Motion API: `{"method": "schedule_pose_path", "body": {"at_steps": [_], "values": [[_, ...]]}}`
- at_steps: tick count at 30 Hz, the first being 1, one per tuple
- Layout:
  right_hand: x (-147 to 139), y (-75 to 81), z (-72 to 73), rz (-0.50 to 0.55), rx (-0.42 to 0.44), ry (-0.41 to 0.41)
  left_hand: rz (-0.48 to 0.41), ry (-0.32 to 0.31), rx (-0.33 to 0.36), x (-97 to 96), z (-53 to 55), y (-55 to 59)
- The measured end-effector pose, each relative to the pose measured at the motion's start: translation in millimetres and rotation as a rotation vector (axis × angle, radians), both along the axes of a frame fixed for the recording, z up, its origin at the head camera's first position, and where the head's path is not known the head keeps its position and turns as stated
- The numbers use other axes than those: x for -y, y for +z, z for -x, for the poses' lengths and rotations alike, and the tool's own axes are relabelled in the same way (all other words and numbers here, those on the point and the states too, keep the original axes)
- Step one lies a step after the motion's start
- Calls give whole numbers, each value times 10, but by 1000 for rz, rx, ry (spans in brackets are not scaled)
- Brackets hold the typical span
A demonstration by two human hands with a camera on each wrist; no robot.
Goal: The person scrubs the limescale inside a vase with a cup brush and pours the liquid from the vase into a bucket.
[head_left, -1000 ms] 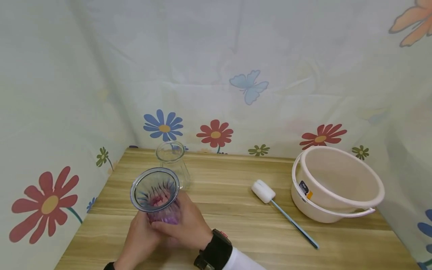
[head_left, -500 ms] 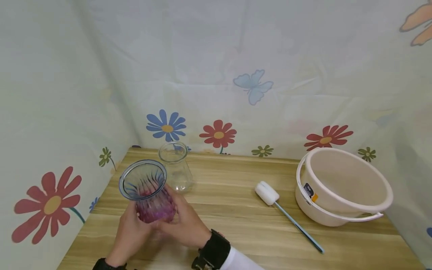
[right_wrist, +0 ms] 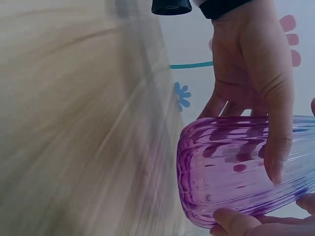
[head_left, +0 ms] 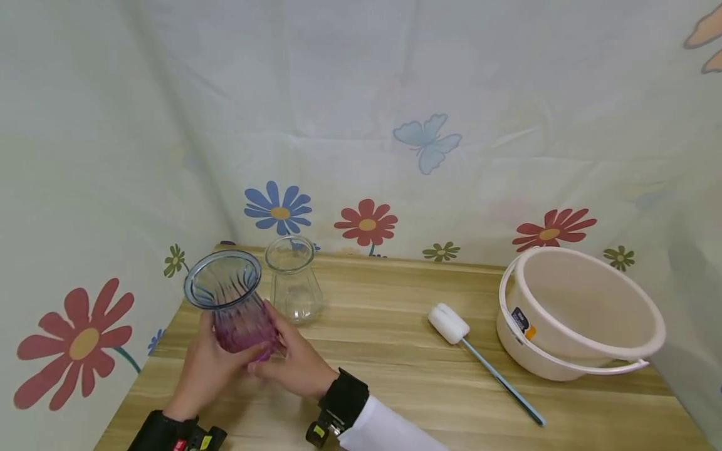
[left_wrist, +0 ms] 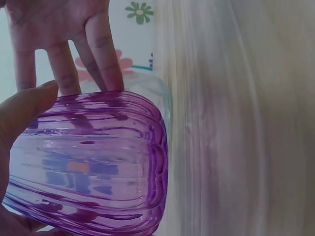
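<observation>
A ribbed glass vase [head_left: 239, 326], blue at its wide rim and purple toward the base, is held tilted over the left part of the table. My left hand [head_left: 205, 366] grips its left side, with the thumb across the front, as the right wrist view shows. My right hand [head_left: 299, 363] holds the lower right side, its thumb near the base and its fingers along the glass. In the left wrist view the purple base [left_wrist: 155, 167] is raised beside the tabletop. Just behind stands a clear glass vase [head_left: 296, 294], upright.
A white sponge-headed bottle brush [head_left: 449, 322] with a blue handle lies right of centre on the wooden table [head_left: 383, 300]. At the right stands a pale pink bucket [head_left: 541, 351], its handle folded down. Flower-printed cloth [head_left: 350, 125] encloses the back and sides.
Both hands have carried the blue-purple vase to the left and slightly up in the head view. More of its purple body shows, and the clear vase behind is less covered.
</observation>
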State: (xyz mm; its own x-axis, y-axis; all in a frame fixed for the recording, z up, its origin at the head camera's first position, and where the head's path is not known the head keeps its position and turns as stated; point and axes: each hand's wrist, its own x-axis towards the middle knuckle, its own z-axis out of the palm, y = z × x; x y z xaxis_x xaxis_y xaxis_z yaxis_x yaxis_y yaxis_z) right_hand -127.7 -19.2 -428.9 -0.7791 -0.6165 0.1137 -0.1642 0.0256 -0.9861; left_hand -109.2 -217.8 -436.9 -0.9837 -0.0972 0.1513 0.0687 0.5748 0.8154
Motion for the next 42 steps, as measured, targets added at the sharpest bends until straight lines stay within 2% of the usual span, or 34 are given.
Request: {"method": "schedule_pose_path", "body": {"at_steps": [5,11,17,23,27,39,42], "values": [[119,-2,81,-14,22,11,22,4,22,115,71,8],[238,-48,169,-44,15,20,61,21,11,230,136,-48],[322,-96,253,-38,6,23,60,19,10,300,197,-94],[385,-124,322,-18,18,13,53,10,-18,356,262,-118],[420,-123,363,-17,-6,17,57,7,-30,385,300,-116],[512,-113,490,-90,-42,-4,96,67,13,413,408,-103],[527,-136,507,-81,-40,4,106,74,18,413,422,-93]]}}
